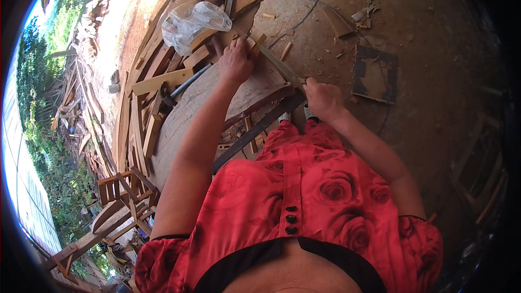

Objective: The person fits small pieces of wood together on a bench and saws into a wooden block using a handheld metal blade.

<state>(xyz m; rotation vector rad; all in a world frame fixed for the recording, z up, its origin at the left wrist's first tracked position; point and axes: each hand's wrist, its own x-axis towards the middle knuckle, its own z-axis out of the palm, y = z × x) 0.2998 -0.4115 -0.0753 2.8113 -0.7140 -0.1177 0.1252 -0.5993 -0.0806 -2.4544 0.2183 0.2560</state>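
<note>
My left hand [237, 61] is closed over a piece of light wood [230, 39] at the far end of a worn wooden bench [187, 114]. My right hand [324, 99] is a fist at the near end of a handsaw [279, 66], whose long flat blade slants away to the far left, beside the wood. The fist hides the saw's handle. Left of my left hand lies a hammer-like tool [190, 81] with a grey-blue shaft. A crumpled clear plastic bag [192, 24] sits on timber just beyond.
Stacked planks and offcuts [157, 80] crowd the bench's left side. A dark beam [259, 130] runs below its near edge. On the concrete floor at right lie a dark square panel [375, 74], a wood wedge [337, 22], scraps and a cable [310, 12].
</note>
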